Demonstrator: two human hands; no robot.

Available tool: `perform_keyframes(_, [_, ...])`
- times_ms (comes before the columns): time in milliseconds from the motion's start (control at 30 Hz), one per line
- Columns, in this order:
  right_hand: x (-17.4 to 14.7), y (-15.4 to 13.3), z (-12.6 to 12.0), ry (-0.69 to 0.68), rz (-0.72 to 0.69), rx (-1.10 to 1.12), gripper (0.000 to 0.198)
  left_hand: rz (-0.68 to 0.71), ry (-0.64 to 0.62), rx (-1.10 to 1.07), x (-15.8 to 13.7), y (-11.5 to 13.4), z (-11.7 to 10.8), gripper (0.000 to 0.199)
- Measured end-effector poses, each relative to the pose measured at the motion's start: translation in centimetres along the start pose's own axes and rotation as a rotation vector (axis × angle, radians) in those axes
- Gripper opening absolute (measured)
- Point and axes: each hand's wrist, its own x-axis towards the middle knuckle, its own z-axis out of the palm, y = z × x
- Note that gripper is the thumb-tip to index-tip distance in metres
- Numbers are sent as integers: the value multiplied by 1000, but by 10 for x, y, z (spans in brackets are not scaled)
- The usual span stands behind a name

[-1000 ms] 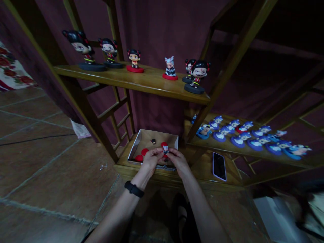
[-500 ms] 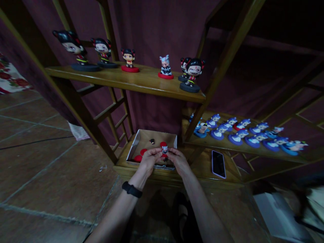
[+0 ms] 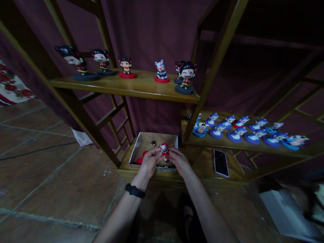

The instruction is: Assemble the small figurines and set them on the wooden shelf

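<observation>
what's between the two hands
In the head view, a small pale-haired figurine, red around it, is held between the left hand and right hand; another small figure shows just below.

held figurine (image 3: 164, 148): features too small | rear figurine (image 3: 178, 64): partly hidden | floral cloth (image 3: 15, 86): cut off

Phone (image 3: 221, 163) with a pale purple edge is lying screen up on the wooden ledge (image 3: 201, 165) over on the right. Dark purplish curtain (image 3: 152, 33) hangs at the far side. Off to the left there's a white cloth (image 3: 15, 88) with red roses, and a thin dark cable (image 3: 37, 150) across the brown tiled floor (image 3: 50, 185), plus a tiny scrap (image 3: 107, 172), can't tell what. Near right, some whitish thing (image 3: 283, 207), too blurry to make out
</observation>
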Motion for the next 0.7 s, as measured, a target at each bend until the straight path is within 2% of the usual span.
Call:
perform_keyframes(267, [4,3,-4,32,-22,-36,29,41,-29,71,0,-3,1,41])
perform_keyframes(700, [4,3,-5,-21,-75,-83,26,188,-12,234,7,-9,5,34])
